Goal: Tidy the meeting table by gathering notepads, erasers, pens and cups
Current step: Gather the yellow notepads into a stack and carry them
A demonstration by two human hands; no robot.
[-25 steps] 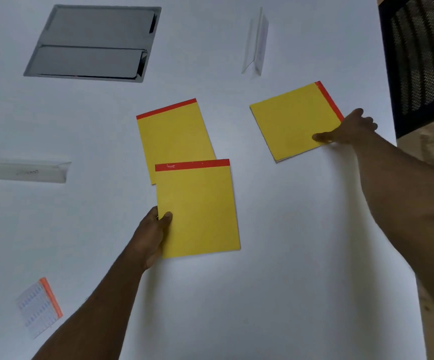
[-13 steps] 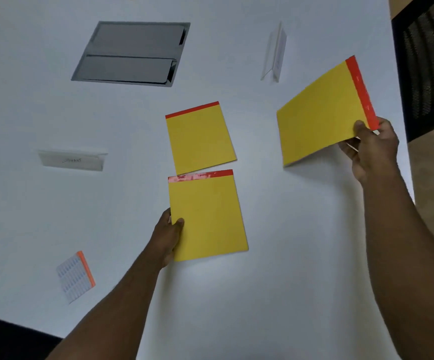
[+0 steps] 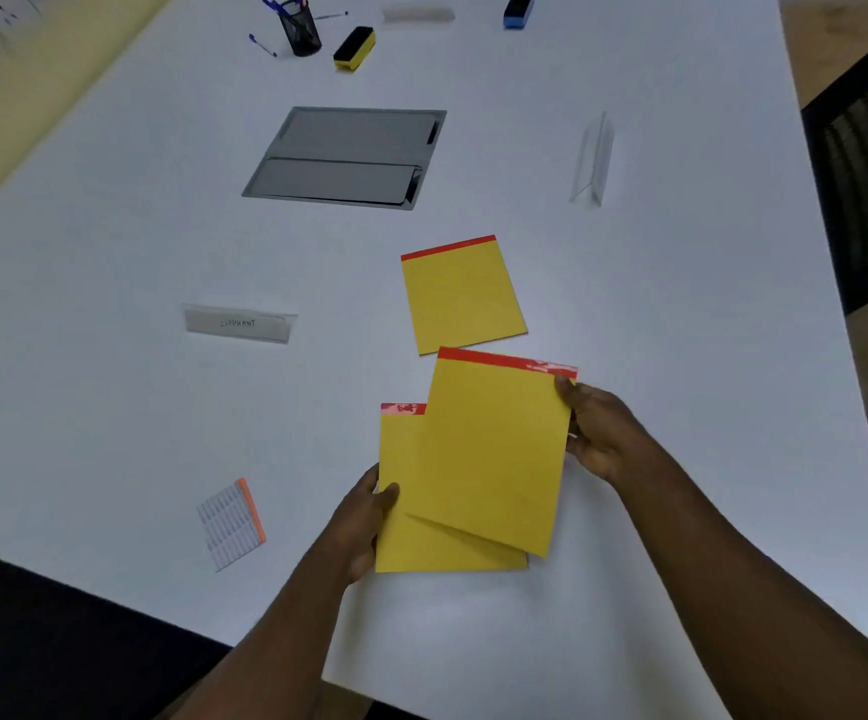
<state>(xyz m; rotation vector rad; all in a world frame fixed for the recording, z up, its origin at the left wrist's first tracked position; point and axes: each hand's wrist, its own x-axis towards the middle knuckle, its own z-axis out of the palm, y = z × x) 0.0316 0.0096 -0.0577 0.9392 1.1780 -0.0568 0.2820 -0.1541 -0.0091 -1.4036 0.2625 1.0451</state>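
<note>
Top pad point(image 3: 499, 449) pinched at its right edge by right hand point(image 3: 600, 439), lying skewed over lower pad point(image 3: 405, 532), which left hand point(image 3: 364, 517) gripped at its left edge, near the desk's point(image 3: 109, 304) near edge. Third pad point(image 3: 463, 293) flat just beyond, toward desk centre. Pens, pen cup point(image 3: 300, 28), erasers point(image 3: 355, 46) well apart at far edge. Risk, as judged: misaligned pads and one-edge grips could let the top pad slide off or splay when lifted.

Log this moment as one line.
right hand: holds top notepad | left hand: holds lower notepad | third notepad: flat on table
</note>
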